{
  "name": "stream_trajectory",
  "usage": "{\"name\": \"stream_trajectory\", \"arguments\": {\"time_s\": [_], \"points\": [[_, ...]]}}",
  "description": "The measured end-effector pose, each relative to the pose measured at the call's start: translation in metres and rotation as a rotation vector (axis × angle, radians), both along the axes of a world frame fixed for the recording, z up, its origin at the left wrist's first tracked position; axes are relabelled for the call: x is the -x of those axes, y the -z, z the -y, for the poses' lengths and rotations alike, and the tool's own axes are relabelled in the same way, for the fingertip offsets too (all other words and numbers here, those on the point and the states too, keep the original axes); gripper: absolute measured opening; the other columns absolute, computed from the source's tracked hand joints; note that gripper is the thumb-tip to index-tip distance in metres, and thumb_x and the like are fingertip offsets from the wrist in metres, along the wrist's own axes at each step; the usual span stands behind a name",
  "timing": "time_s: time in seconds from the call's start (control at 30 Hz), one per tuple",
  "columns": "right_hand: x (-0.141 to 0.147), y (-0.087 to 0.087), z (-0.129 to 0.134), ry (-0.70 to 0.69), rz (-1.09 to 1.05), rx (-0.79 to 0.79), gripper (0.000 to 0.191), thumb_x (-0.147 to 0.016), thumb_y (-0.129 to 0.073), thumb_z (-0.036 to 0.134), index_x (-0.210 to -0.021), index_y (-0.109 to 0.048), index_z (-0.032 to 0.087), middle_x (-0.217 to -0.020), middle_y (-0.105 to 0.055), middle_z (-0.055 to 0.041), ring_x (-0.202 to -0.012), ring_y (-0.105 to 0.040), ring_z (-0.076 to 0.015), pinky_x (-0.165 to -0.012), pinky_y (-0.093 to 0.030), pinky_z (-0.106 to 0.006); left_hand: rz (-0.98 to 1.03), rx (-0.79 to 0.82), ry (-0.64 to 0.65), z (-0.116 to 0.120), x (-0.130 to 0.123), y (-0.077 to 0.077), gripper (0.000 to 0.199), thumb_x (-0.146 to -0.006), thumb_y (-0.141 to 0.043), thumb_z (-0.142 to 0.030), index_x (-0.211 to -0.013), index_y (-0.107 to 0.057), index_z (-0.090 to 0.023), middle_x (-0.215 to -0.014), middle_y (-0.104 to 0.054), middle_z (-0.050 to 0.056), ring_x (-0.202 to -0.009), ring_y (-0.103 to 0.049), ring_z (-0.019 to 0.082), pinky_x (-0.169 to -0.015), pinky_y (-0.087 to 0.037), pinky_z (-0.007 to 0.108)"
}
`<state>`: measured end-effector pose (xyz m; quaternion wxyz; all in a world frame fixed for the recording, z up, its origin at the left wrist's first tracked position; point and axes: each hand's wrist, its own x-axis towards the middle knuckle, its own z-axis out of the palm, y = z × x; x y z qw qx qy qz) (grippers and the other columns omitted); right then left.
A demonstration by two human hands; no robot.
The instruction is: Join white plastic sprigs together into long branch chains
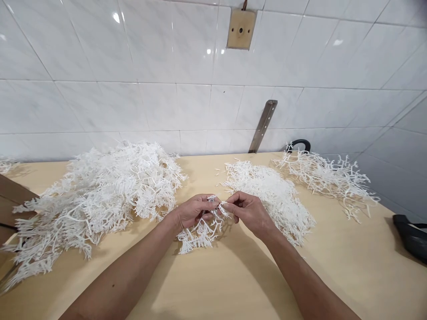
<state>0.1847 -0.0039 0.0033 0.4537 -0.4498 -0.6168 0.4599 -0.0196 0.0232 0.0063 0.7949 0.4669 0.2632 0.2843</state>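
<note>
Gripping one white sprig (pixel 200 235), left hand (pixel 195 211) and right hand (pixel 248 211) had fingers closed; three white heaps (pixel 126 186) and part of a fourth (pixel 6 165) lay on the surface (pixel 213 284).

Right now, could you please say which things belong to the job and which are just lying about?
In use, it seems:
- sprig, in left hand and right hand
- large pile
- middle pile
- right pile

Just about, likely:
- metal bar
- black loop
- black object
</note>
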Motion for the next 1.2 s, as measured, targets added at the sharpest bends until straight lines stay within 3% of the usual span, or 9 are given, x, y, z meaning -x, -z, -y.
{"name": "stream_trajectory", "arguments": {"time_s": [0.23,0.4,0.67,0.87,1.2], "points": [[0.002,0.000,-0.001,0.010,0.057,-0.006,0.032,-0.076,-0.077,0.048,-0.074,-0.067,0.018,-0.060,-0.059,0.0016,-0.047,-0.054,-0.0109,-0.047,-0.045,-0.025,-0.064,-0.050,-0.028,0.000,-0.003,-0.001,0.032,-0.068,-0.081,-0.034,-0.075,-0.060,-0.012,-0.065,-0.049,-0.002,-0.050,-0.028,0.003,-0.048,-0.017,0.022],[-0.001,0.005,-0.004,0.002,0.147,-0.015,0.032,-0.079,-0.074,0.048,-0.075,-0.065,0.018,-0.064,-0.060,0.0008,-0.047,-0.055,-0.0104,-0.047,-0.047,-0.024,-0.144,-0.091,-0.104,0.002,-0.007,-0.004,0.040,-0.065,-0.083,-0.042,-0.072,-0.057,-0.013,-0.062,-0.045,-0.004,-0.051,-0.032,0.005,-0.050,-0.022,0.022],[-0.005,-0.002,-0.001,-0.085,0.148,0.035,0.038,-0.083,-0.068,0.050,-0.100,-0.066,0.017,-0.088,-0.068,-0.0051,-0.055,-0.062,-0.0121,-0.051,-0.055,-0.027,-0.222,-0.133,-0.096,0.005,-0.008,-0.005,0.039,-0.063,-0.084,-0.042,-0.073,-0.057,-0.014,-0.062,-0.046,-0.005,-0.052,-0.038,0.006,-0.051,-0.028,0.022],[-0.004,-0.008,0.001,-0.087,0.292,-0.001,0.031,-0.087,-0.062,0.045,-0.086,-0.073,0.017,-0.073,-0.069,-0.0033,-0.052,-0.062,-0.0127,-0.051,-0.053,-0.024,-0.301,-0.151,-0.080,0.006,-0.009,-0.005,0.035,-0.066,-0.080,-0.042,-0.073,-0.058,-0.014,-0.061,-0.049,-0.004,-0.051,-0.038,0.007,-0.051,-0.028,0.022],[-0.001,-0.007,0.004,-0.085,0.397,-0.092,0.023,-0.089,-0.055,0.034,-0.079,-0.070,0.019,-0.067,-0.067,-0.0010,-0.049,-0.063,-0.0123,-0.046,-0.050,-0.022,-0.325,-0.098,-0.122,0.009,-0.011,-0.010,0.036,-0.063,-0.082,-0.041,-0.072,-0.061,-0.013,-0.064,-0.053,-0.002,-0.057,-0.048,0.009,-0.055,-0.037,0.022]]}}
